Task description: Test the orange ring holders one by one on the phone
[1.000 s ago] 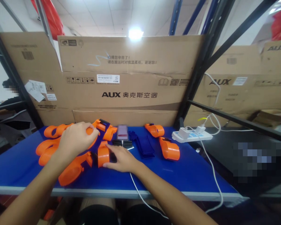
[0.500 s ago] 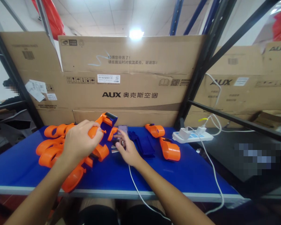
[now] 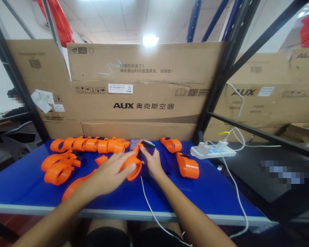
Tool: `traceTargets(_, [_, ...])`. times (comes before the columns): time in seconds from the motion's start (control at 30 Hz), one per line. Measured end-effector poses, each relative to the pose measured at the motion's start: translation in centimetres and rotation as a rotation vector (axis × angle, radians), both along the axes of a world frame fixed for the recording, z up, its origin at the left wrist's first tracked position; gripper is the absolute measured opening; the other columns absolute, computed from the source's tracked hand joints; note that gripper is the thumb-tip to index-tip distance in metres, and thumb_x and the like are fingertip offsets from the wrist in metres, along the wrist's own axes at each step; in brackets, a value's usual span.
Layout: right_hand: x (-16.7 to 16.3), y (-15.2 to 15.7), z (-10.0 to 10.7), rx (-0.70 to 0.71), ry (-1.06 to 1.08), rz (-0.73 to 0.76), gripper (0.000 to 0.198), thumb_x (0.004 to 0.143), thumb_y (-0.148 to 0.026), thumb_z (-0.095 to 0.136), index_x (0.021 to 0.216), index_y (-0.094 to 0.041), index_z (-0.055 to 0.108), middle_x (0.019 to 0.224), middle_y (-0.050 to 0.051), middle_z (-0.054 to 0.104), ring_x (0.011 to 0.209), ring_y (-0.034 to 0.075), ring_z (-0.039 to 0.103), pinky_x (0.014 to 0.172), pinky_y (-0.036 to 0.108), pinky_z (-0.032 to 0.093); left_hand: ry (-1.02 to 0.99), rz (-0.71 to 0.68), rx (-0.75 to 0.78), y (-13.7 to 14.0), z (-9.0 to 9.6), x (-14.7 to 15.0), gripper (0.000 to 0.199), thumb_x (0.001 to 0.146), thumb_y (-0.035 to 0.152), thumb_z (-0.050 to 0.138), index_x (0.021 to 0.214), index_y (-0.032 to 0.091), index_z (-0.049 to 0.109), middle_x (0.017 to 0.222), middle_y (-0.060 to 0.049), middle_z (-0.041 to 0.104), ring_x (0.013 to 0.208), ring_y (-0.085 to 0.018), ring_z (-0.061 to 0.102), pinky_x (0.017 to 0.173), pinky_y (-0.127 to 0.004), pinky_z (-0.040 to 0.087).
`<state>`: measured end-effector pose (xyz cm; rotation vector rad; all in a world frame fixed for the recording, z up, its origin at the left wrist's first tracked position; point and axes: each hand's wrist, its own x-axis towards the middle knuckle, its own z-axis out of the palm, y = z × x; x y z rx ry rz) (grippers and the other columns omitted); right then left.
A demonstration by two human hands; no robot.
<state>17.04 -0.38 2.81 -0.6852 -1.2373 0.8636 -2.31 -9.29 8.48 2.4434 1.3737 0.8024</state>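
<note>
My left hand [image 3: 110,175] is closed around the ring of an orange tape dispenser [image 3: 130,161], held above the table's middle. At its head, which has a dark strip and a blue part, my right hand [image 3: 154,163] grips with thumb and fingers; some fingertips are hidden behind it. Dark blue flat pieces [image 3: 167,168] lie just right of my right hand, mostly covered by it. A phone [image 3: 134,144] lies behind the held dispenser. More orange dispensers form a row [image 3: 91,144] at the back left, with others [image 3: 58,173] nearer; one [image 3: 76,187] is partly under my left forearm.
Two orange dispensers [image 3: 189,168] stand on the right of the blue table [image 3: 211,199]. A white power strip [image 3: 229,151] with plugs lies at the right edge. A white cable [image 3: 150,206] hangs over the front edge. Cardboard [image 3: 144,120] walls the back; a black post [image 3: 213,82] rises right.
My left hand has brought the dispenser right and down to the middle. My right hand has moved slightly right and now grips its head.
</note>
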Motion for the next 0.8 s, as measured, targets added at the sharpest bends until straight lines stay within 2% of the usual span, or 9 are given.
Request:
traceTargets(0.1, [0.4, 1.0, -0.5, -0.048, 0.105, -0.117, 0.041, 0.077, -0.042, 0.077, 0.110, -0.019, 0.068, 0.112, 0.009, 0.073, 0.107, 0.027, 0.067, 0.099, 0.046, 0.050, 0.063, 0.115, 0.030, 1.6, -0.6, -2.3, 0.066, 0.094, 0.061, 0.044, 0.152, 0.029, 0.038, 0.153, -0.010, 0.046, 0.140, -0.035, 0.039, 0.113, -0.051, 0.030])
traceTargets(0.17, [0.7, 1.4, -0.6, -0.062, 0.144, -0.171, 0.042, 0.076, -0.042, 0.077, 0.109, -0.019, 0.069, 0.111, 0.008, 0.074, 0.106, 0.026, 0.067, 0.099, 0.045, 0.050, 0.147, 0.183, 0.042, 2.4, -1.4, -3.8, 0.073, 0.089, 0.067, 0.047, 0.149, 0.026, 0.043, 0.149, -0.014, 0.049, 0.137, -0.039, 0.041, 0.112, -0.053, 0.030])
traceTargets(0.27, [1.0, 1.5, -0.6, -0.063, 0.175, -0.169, 0.043, 0.077, -0.042, 0.077, 0.111, -0.019, 0.068, 0.110, 0.008, 0.074, 0.105, 0.026, 0.068, 0.098, 0.045, 0.050, 0.287, 0.201, 0.040, 2.8, -2.5, -5.1, 0.077, 0.080, 0.071, 0.056, 0.142, 0.026, 0.051, 0.142, -0.015, 0.054, 0.132, -0.044, 0.044, 0.107, -0.055, 0.034])
traceTargets(0.37, [0.9, 1.5, -0.6, -0.059, 0.168, -0.155, 0.042, 0.076, -0.041, 0.077, 0.110, -0.019, 0.069, 0.110, 0.008, 0.074, 0.105, 0.025, 0.068, 0.099, 0.045, 0.050, 0.346, 0.156, -0.006, 2.8, -2.6, -5.5, 0.060, 0.079, 0.059, 0.061, 0.129, 0.026, 0.060, 0.130, -0.014, 0.062, 0.120, -0.040, 0.054, 0.099, -0.048, 0.041])
traceTargets(0.43, [0.8, 1.4, -0.6, -0.062, 0.149, -0.145, 0.041, 0.076, -0.041, 0.077, 0.109, -0.018, 0.069, 0.109, 0.008, 0.074, 0.106, 0.026, 0.068, 0.098, 0.046, 0.051, 0.350, 0.094, -0.061, 2.7, -2.1, -5.6, 0.044, 0.078, 0.046, 0.064, 0.118, 0.027, 0.064, 0.120, -0.011, 0.066, 0.109, -0.035, 0.061, 0.092, -0.043, 0.044])
traceTargets(0.53, [0.7, 1.4, -0.6, -0.069, 0.135, -0.138, 0.042, 0.075, -0.043, 0.077, 0.109, -0.018, 0.070, 0.109, 0.009, 0.074, 0.105, 0.027, 0.068, 0.096, 0.047, 0.051, 0.301, -0.035, -0.135, 2.8, -1.1, -5.8, 0.035, 0.072, 0.036, 0.067, 0.106, 0.029, 0.067, 0.112, -0.004, 0.069, 0.096, -0.028, 0.065, 0.088, -0.038, 0.045])
traceTargets(0.67, [0.7, 1.4, -0.5, -0.078, 0.144, -0.146, 0.044, 0.074, -0.044, 0.078, 0.109, -0.019, 0.069, 0.108, 0.008, 0.074, 0.104, 0.027, 0.068, 0.096, 0.047, 0.051, 0.139, -0.151, -0.242, 3.7, -0.6, -6.4, 0.025, 0.077, 0.047, 0.067, 0.090, 0.025, 0.072, 0.095, -0.003, 0.074, 0.089, -0.024, 0.067, 0.084, -0.034, 0.048])
traceTargets(0.8, [0.7, 1.4, -0.5, -0.082, 0.134, -0.148, 0.044, 0.073, -0.044, 0.078, 0.108, -0.019, 0.070, 0.107, 0.008, 0.074, 0.104, 0.027, 0.068, 0.096, 0.047, 0.052, 0.071, -0.054, -0.196, 5.2, -1.0, -6.9, 0.034, 0.082, 0.055, 0.063, 0.089, 0.024, 0.074, 0.091, -0.005, 0.076, 0.088, -0.025, 0.068, 0.081, -0.033, 0.049])
